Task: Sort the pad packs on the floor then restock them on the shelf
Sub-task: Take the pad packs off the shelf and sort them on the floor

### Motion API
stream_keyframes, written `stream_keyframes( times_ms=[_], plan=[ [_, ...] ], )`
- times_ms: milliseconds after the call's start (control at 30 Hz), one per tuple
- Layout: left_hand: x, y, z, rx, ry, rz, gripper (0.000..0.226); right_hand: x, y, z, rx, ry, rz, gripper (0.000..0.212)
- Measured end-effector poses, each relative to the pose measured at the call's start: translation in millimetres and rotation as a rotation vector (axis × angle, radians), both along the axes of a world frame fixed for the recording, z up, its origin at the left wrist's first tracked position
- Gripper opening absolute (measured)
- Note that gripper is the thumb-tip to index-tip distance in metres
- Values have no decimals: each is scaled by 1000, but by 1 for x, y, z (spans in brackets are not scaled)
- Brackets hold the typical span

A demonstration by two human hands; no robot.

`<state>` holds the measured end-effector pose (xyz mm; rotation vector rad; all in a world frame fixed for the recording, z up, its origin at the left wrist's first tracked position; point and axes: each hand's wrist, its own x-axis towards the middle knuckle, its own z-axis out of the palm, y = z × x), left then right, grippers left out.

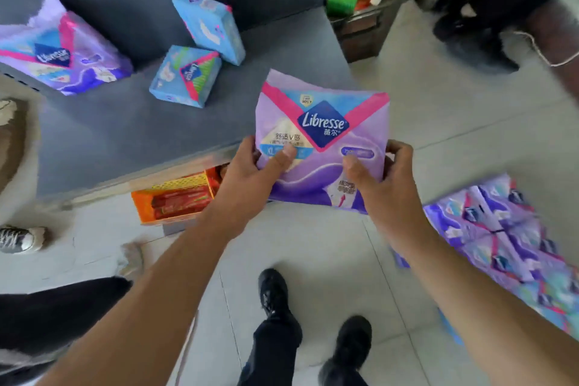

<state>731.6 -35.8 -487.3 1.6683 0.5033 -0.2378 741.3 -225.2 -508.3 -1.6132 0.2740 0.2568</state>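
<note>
The pale tiled floor (313, 260) fills the lower half of the view, and above it runs the grey shelf (125, 128), its flat board reaching from the left edge to about the middle, with a dark back panel behind it.

On the floor at right lies a heap of purple pad packs (501, 238), overlapping one another, blurred and cut off by the right edge, so their number cannot be told.

Over the front edge of the shelf is the held purple pack (326, 135), face up to the camera, with "Libresse" on a dark blue diamond; the smaller print is hard to read. Its lower corners are covered by the hands. The left hand (250, 178) takes its lower left corner, thumb on the face and fingers hidden behind; the right hand (385, 178) takes the lower right corner the same way. Each grip is closed on the pack.

On the shelf at far left a second purple pack (65, 53) leans, partly cut off by the picture's edge. Near it are two blue packs, one (210, 25) standing tilted at the back panel, the other (185, 75) lying in front and touching it.

Under the shelf board an orange box (172, 200) of red items shows only in part.

Two black shoes (275, 291) stand on the floor below.
</note>
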Motion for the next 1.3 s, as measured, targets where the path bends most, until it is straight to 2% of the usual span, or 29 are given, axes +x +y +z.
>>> stream_keyframes(
  times_ms=[167, 367, 600, 733, 867, 1100, 1300],
  plan=[
    [4, -111, -34, -10, 83, -252, 31, -48, -115, -32, -42, 139, -217, 41],
    [12, -202, -92, 40, 274, -554, 24, -91, -193, -80, -42, 323, -439, 42],
    [45, -266, -170, 163, 466, -780, 47, -111, -223, -151, -89, 574, -628, 48],
    [63, -291, -224, 259, 501, -923, 48, -101, -230, -197, -146, 674, -685, 42],
    [71, -315, -275, 340, 511, -1034, 47, -103, -237, -249, -129, 774, -741, 46],
    [73, -346, -394, 494, 456, -1160, 45, -102, -261, -369, -65, 808, -813, 39],
    [72, -360, -506, 642, 385, -1211, 45, -97, -270, -479, -174, 784, -827, 41]
  ],
)
